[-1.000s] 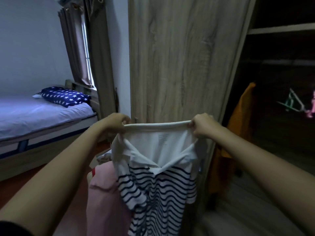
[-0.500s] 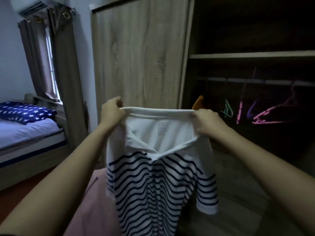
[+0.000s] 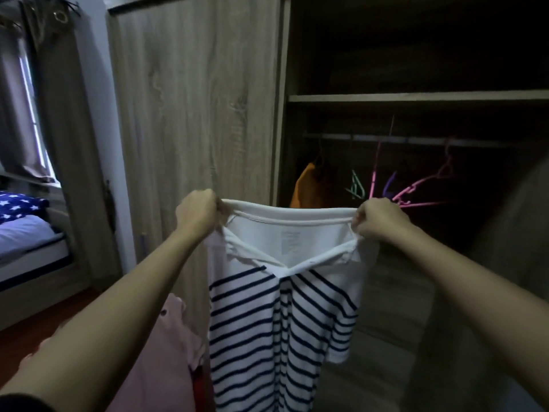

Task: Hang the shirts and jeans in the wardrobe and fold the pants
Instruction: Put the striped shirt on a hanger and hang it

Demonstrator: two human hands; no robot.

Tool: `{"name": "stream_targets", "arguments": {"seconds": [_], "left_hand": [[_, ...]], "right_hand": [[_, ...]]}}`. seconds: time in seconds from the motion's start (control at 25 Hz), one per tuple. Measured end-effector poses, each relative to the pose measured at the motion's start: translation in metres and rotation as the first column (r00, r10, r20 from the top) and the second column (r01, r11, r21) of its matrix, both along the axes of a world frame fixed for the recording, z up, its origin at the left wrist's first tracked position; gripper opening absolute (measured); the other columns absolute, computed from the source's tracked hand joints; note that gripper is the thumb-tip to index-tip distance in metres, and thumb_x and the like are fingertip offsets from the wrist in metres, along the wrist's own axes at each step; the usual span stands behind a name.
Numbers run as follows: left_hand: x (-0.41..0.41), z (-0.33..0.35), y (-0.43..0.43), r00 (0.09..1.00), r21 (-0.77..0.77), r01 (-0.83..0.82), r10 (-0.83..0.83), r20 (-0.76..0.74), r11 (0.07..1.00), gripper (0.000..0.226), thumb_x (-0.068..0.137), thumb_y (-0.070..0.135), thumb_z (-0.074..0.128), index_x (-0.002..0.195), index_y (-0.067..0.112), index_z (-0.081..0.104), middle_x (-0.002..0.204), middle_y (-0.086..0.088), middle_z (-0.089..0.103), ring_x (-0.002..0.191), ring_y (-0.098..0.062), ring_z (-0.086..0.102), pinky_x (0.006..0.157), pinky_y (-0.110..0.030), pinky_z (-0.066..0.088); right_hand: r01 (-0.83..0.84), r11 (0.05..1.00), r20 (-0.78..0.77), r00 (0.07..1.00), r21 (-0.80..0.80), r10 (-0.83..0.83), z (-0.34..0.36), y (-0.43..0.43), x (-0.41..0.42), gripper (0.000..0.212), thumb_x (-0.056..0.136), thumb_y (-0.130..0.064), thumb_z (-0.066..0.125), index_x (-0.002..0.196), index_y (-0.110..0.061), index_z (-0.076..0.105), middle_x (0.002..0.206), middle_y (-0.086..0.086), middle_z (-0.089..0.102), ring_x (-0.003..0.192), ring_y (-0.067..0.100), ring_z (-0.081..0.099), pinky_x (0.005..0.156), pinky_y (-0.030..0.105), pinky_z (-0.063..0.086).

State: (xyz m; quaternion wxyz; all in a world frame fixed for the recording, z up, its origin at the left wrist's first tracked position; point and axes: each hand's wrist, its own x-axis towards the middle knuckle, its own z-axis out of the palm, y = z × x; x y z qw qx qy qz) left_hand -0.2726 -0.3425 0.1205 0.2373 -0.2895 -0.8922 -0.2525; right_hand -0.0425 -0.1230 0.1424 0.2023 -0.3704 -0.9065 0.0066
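Observation:
I hold a white polo shirt with navy stripes (image 3: 285,316) stretched out in front of me by its shoulders. My left hand (image 3: 197,212) grips the left shoulder and my right hand (image 3: 378,220) grips the right one. Behind the shirt the wardrobe stands open, dark inside, with a hanging rail (image 3: 416,141). On the rail hang an orange garment (image 3: 307,185) and several empty hangers, among them a green hanger (image 3: 356,185) and a pink hanger (image 3: 424,185).
A shut wooden wardrobe door (image 3: 193,114) fills the middle left. A shelf (image 3: 416,98) runs above the rail. A pink garment (image 3: 166,358) lies low at my left. A bed (image 3: 26,239) with a star-patterned pillow (image 3: 17,205) and a curtain (image 3: 59,114) stand far left.
My view has swung right and up, bringing the open wardrobe, its rail and hangers into sight. Both hands have kept their hold and raised the striped shirt toward the wardrobe.

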Motion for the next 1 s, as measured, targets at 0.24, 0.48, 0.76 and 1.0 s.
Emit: {"name": "stream_targets", "arguments": {"seconds": [0.24,0.48,0.76,1.0], "left_hand": [[0.014,0.012,0.039,0.993,-0.082,0.119,-0.12,-0.007,0.99,0.028,0.082,0.016,0.049,0.098,0.012,0.072,0.103,-0.019,0.066,0.105,-0.038,0.054,0.082,-0.042,0.049],[0.022,-0.005,0.076,0.971,-0.041,0.237,-0.235,0.041,0.971,0.015,0.087,0.019,0.053,0.088,0.009,0.064,0.085,-0.009,0.063,0.078,-0.025,0.058,0.066,-0.034,0.047],[0.037,-0.013,0.144,0.841,0.097,0.516,-0.525,0.131,0.851,0.022,0.087,0.036,0.055,0.099,0.018,0.06,0.09,-0.006,0.062,0.083,-0.027,0.061,0.073,-0.039,0.053],[0.044,-0.001,0.237,0.815,0.274,0.491,-0.547,0.19,0.827,0.034,0.095,0.033,0.05,0.122,0.013,0.056,0.078,-0.006,0.065,0.066,-0.018,0.064,0.056,-0.027,0.049]], "right_hand": [[-0.05,0.998,0.039,0.998,-0.029,0.051,0.011,0.015,0.006,0.031,0.075,-0.002,0.067,0.099,-0.021,0.072,0.115,0.009,0.065,0.107,0.029,0.061,0.091,0.034,0.05],[-0.016,0.998,0.011,1.0,-0.056,0.017,0.018,0.017,0.031,0.037,0.082,-0.003,0.05,0.112,-0.017,0.067,0.115,0.015,0.062,0.093,0.031,0.063,0.066,0.03,0.048],[0.032,0.998,-0.038,0.999,-0.057,-0.034,0.019,0.051,0.03,0.04,0.081,-0.002,0.053,0.119,-0.011,0.058,0.12,0.008,0.057,0.106,0.026,0.058,0.081,0.033,0.05],[0.012,0.997,0.073,0.997,0.079,-0.018,0.024,0.086,0.023,0.034,0.083,-0.002,0.05,0.115,-0.004,0.061,0.122,0.008,0.051,0.109,0.028,0.054,0.089,0.033,0.047]]}}
